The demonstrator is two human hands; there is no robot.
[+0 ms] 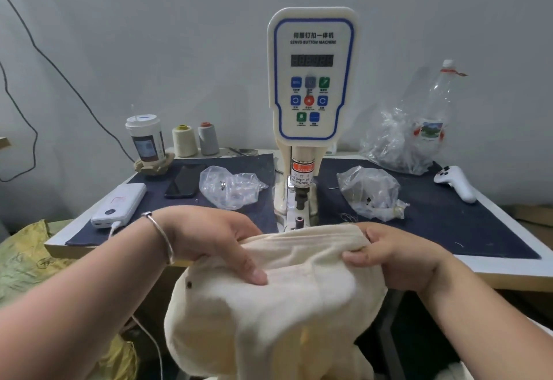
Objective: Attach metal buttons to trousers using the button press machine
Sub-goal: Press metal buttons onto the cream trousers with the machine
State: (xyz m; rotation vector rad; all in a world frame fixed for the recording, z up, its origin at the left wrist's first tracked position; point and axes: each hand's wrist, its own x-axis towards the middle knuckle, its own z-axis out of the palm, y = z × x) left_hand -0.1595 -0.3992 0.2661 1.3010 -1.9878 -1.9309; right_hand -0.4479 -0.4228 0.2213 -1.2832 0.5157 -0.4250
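Both hands, left hand [209,239] and right hand [401,257], grip the cream corduroy trousers [269,304] just before the white servo button press machine [311,80], where bunched cloth risks a misplaced button or pinched fingers.

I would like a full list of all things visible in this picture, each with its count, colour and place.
button press machine: one, cream with blue trim, table centre.
trousers: one, cream, held in front of the machine.
table: one, white edge, dark blue cover.
thread cones: two, cream and grey, back left.
cup: one, white lid, back left.
phone: one, black, left.
power bank: one, white, left edge.
plastic bags: three, clear, either side of the machine.
bottle: one, clear, back right.
controller: one, white, right.
left hand: grips the trousers; silver bracelet.
right hand: grips the trousers.
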